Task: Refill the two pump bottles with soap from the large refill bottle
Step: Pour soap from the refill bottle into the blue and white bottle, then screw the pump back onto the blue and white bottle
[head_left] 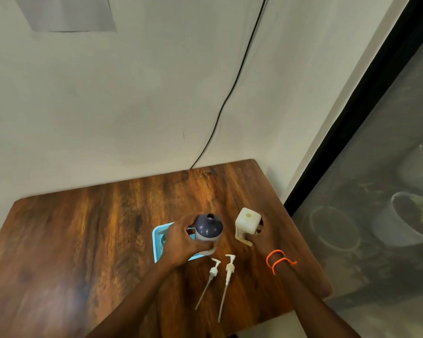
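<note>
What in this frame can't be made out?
- Head view: right hand, mostly hidden behind the white square bottle.
- Blue tray contents, covered by the left hand gripping the dark bottle.
- Liquid levels: not visible.
- Labels: too blurred.

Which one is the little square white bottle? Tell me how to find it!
Look at the wooden table, toward its right side near the dark window. There the right hand holds the square white bottle, just right of the dark round-shouldered bottle. It is the only cream-coloured, boxy one, with an open hole on top.
</note>
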